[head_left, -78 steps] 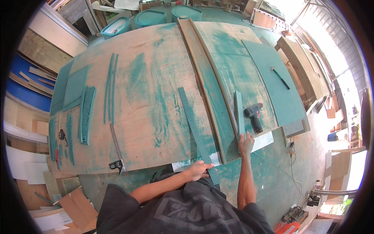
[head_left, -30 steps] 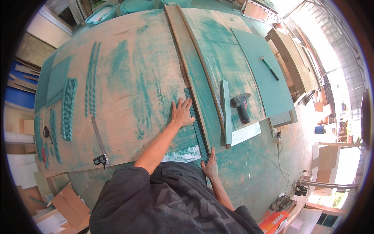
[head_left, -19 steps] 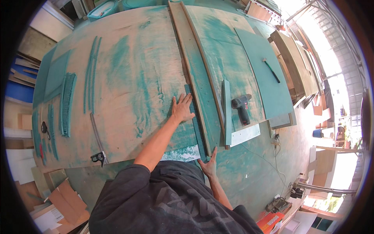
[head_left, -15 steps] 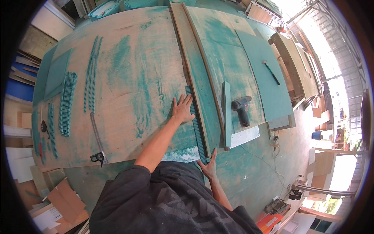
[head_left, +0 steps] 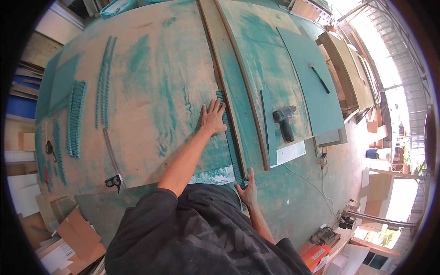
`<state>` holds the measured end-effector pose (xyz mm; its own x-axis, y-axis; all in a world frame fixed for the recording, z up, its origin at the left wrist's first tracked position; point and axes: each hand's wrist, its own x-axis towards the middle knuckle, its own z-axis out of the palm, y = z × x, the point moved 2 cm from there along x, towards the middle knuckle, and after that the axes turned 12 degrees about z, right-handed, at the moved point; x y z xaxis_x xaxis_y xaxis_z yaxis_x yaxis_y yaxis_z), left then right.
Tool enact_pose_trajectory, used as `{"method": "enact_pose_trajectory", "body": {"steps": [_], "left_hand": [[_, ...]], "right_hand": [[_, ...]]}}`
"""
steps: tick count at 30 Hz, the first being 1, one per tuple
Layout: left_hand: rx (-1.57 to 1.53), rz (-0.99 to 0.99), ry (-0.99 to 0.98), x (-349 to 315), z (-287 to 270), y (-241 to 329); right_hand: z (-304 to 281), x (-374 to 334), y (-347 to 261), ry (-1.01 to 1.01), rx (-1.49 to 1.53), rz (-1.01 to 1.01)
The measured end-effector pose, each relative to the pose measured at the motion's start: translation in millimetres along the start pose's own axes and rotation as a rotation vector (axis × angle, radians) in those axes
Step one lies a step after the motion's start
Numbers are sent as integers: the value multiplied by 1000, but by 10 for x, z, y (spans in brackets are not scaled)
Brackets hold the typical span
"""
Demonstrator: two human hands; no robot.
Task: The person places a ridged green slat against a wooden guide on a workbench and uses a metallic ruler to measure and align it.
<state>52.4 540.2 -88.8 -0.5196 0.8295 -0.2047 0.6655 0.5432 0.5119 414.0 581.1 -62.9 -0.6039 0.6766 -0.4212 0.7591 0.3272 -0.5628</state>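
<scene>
A long teal toothed strip [head_left: 234, 151] lies along the left side of a wooden rail [head_left: 224, 87] on the large dusty worktable. My left hand [head_left: 213, 120] rests flat with fingers spread, its fingertips at the far part of the strip. At the table's near edge, my right hand [head_left: 248, 193] holds the strip's near end, thumb to the left and index finger stretched out beside the rail's end. The other fingers of that hand are hidden. A short piece of the strip shows beyond the table edge, between my shirt and right hand.
A second rail [head_left: 243, 78] runs parallel to the right. Past it lie a narrow teal board [head_left: 269, 126], a cordless drill [head_left: 285, 123] and a hammer [head_left: 319, 78]. More toothed strips [head_left: 76, 119] and a combination square [head_left: 114, 181] are on the left. A cable [head_left: 311, 184] crosses the floor.
The view has shifted slightly. Both hands and the strip sit a little farther from me, and more of the strip's near end shows below my right hand.
</scene>
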Motion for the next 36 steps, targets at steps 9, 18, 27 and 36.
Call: {"method": "enact_pose_trajectory", "body": {"steps": [9, 18, 27, 36], "left_hand": [[-3, 12, -26, 29, -100, -40], [63, -17, -49, 134, -132, -81], [100, -27, -63, 229, -153, -112], [66, -22, -60, 195, -171, -81]], "right_hand": [[-29, -130, -174, 144, -194, -112], [-23, -33, -322, 150, -388, -217], [-46, 79, -432, 80, -443, -148], [-23, 101, -399, 88, -458, -132]]}}
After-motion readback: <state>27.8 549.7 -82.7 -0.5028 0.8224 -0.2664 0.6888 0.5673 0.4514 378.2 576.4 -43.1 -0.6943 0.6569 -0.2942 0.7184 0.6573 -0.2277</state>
